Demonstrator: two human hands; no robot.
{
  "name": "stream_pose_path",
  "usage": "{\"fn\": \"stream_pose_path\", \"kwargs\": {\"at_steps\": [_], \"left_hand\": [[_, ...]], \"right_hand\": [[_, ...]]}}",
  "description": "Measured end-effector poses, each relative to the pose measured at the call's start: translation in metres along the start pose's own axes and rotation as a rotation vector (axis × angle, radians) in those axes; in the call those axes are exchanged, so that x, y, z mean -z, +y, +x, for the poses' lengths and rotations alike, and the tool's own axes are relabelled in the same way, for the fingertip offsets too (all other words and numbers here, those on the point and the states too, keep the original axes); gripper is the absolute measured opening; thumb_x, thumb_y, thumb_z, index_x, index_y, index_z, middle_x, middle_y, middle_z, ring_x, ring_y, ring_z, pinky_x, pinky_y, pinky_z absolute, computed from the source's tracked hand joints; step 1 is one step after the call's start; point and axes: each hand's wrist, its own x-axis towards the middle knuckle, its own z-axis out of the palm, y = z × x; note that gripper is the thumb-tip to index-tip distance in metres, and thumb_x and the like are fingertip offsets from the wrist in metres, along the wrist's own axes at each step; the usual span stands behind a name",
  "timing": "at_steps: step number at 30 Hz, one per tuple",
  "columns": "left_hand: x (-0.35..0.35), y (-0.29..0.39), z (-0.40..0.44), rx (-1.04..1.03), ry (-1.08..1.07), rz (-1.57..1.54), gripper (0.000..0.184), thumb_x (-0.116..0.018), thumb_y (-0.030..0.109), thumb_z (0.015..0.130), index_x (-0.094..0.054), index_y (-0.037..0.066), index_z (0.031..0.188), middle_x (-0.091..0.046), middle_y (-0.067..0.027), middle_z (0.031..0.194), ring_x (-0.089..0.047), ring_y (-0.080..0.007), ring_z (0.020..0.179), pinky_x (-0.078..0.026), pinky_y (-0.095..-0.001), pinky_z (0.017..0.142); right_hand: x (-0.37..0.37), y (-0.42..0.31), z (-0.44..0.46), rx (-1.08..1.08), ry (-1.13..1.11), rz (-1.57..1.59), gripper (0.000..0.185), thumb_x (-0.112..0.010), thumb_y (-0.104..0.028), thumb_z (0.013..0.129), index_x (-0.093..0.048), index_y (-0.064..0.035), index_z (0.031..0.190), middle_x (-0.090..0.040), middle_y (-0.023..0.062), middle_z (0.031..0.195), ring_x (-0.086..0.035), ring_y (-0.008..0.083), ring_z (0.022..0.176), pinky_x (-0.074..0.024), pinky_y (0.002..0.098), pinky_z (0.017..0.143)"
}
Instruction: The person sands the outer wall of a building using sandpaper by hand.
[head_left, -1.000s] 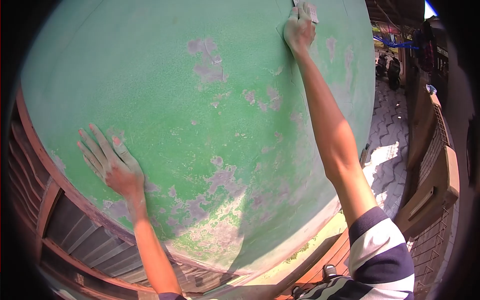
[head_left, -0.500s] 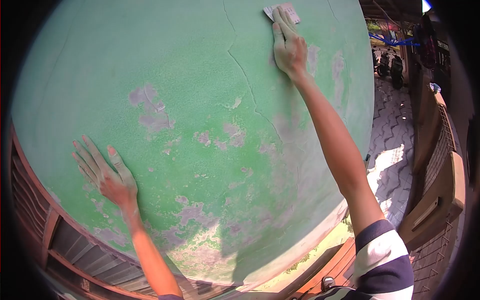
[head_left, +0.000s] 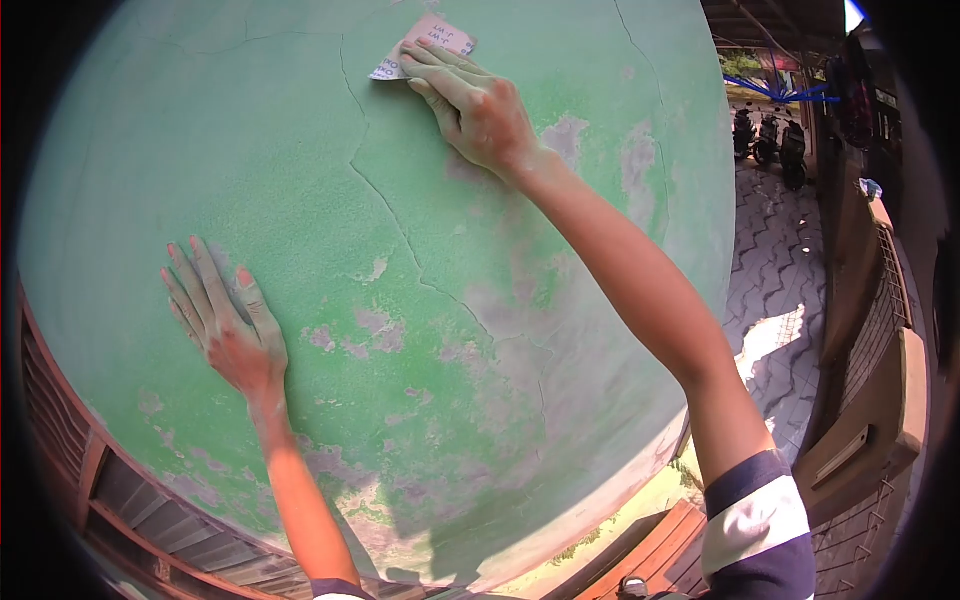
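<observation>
My right hand [head_left: 480, 112] presses a folded piece of sandpaper [head_left: 440, 36] against the upper part of a green painted wall [head_left: 255, 130]. Bluish print shows on the paper's pale pinkish back, and its grit side is hidden against the wall. Lower and to the left, my left hand [head_left: 236, 335] lies flat on the wall with fingers and thumb spread, holding nothing. Pale dust coats both hands. Between them a thin crack runs down the wall, and the paint has flaked off in greyish patches [head_left: 380, 328].
Brown slatted woodwork [head_left: 150, 510] borders the wall at lower left. Reddish-brown wooden planks [head_left: 640, 550] lie at the bottom. On the right, a paved path [head_left: 775, 260] leads to parked motorbikes [head_left: 768, 138], beside a low barrier with wire mesh [head_left: 870, 390].
The view has shifted. My right hand has moved left and a little up along the wall with the sandpaper. My left hand has slid right and up, over a flaked patch visible before.
</observation>
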Motion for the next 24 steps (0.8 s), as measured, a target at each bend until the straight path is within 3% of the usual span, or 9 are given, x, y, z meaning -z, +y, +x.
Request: {"fn": "stream_pose_path", "kwargs": {"at_steps": [4,6,9,12,14,17,20,21,24], "left_hand": [[0.002,-0.003,-0.006,-0.023,-0.008,-0.036,0.055,-0.043,0.035,0.107,-0.036,0.015,0.157,-0.03,-0.0099,0.165,-0.023,-0.0365,0.152,-0.019,-0.0507,0.123],[0.001,-0.004,-0.007,-0.011,-0.004,-0.045,0.055,-0.043,0.035,0.107,-0.036,0.015,0.157,-0.03,-0.0094,0.165,-0.023,-0.0363,0.152,-0.019,-0.0509,0.123],[-0.001,0.005,-0.01,-0.006,0.01,-0.046,0.055,-0.043,0.035,0.107,-0.036,0.016,0.158,-0.03,-0.009,0.165,-0.023,-0.0356,0.153,-0.019,-0.0511,0.123],[-0.005,0.009,-0.005,0.01,0.056,-0.017,0.054,-0.042,0.035,0.107,-0.036,0.017,0.157,-0.03,-0.0088,0.164,-0.023,-0.0351,0.153,-0.019,-0.0513,0.123],[-0.002,0.006,-0.009,0.023,0.019,-0.03,0.053,-0.042,0.035,0.107,-0.037,0.016,0.157,-0.031,-0.0088,0.164,-0.024,-0.0351,0.152,-0.019,-0.0516,0.123],[-0.002,-0.001,-0.011,0.014,0.027,-0.047,0.053,-0.041,0.034,0.108,-0.037,0.016,0.157,-0.032,-0.0092,0.164,-0.025,-0.0353,0.152,-0.019,-0.0518,0.123],[-0.003,0.002,-0.011,0.023,0.038,-0.014,0.053,-0.042,0.035,0.107,-0.038,0.015,0.157,-0.032,-0.0097,0.164,-0.025,-0.0352,0.152,-0.019,-0.0516,0.123],[-0.002,0.004,-0.012,0.019,0.029,-0.006,0.053,-0.042,0.035,0.107,-0.038,0.015,0.157,-0.032,-0.0097,0.164,-0.025,-0.0352,0.152,-0.019,-0.0516,0.123],[-0.003,0.007,-0.011,0.032,0.043,-0.019,0.054,-0.043,0.036,0.107,-0.038,0.015,0.156,-0.033,-0.0095,0.163,-0.026,-0.0351,0.152,-0.019,-0.0517,0.122]], "right_hand": [[0.05,0.078,-0.008,-0.38,0.15,-0.168,0.037,-0.046,-0.025,0.106,-0.067,-0.0026,0.126,-0.064,0.0223,0.13,-0.064,0.0375,0.117,-0.0495,0.0409,0.101],[0.072,0.08,-0.009,-0.656,0.317,-0.081,0.037,-0.047,-0.027,0.106,-0.07,-0.0023,0.119,-0.067,0.0225,0.123,-0.066,0.0379,0.112,-0.0517,0.0407,0.097],[0.041,0.061,0.001,-0.759,0.137,-0.326,0.028,-0.056,-0.019,0.102,-0.069,-0.0047,0.122,-0.064,0.0121,0.134,-0.061,0.0306,0.125,-0.0509,0.0396,0.101],[-0.017,-0.022,-0.008,-0.05,0.024,-0.03,0.033,-0.06,-0.021,0.1,-0.067,-0.0061,0.128,-0.064,0.0119,0.134,-0.056,0.0306,0.13,-0.0474,0.0392,0.108],[-0.026,-0.048,-0.015,0.169,-0.039,0.041,0.029,-0.06,-0.021,0.099,-0.069,-0.0099,0.124,-0.066,0.0104,0.132,-0.061,0.0297,0.124,-0.0506,0.0375,0.105],[0.009,0.014,0.002,0.136,-0.086,0.004,0.028,-0.059,-0.022,0.099,-0.069,-0.0138,0.124,-0.066,0.0064,0.132,-0.062,0.0254,0.124,-0.053,0.0362,0.101],[0.046,0.1,0.004,-0.277,0.009,-0.151,0.023,-0.059,-0.023,0.099,-0.072,-0.0101,0.113,-0.07,0.0104,0.121,-0.067,0.0298,0.109,-0.056,0.0406,0.083],[0.059,0.105,0.008,-0.348,0.158,-0.113,0.038,-0.045,-0.028,0.107,-0.069,-0.0025,0.122,-0.066,0.0224,0.125,-0.066,0.0369,0.113,-0.052,0.0408,0.097],[0.059,0.097,0.021,-0.738,0.002,-0.256,0.041,-0.043,-0.031,0.107,-0.067,-0.0024,0.126,-0.066,0.0225,0.124,-0.067,0.0356,0.113,-0.0525,0.0409,0.097]]}}
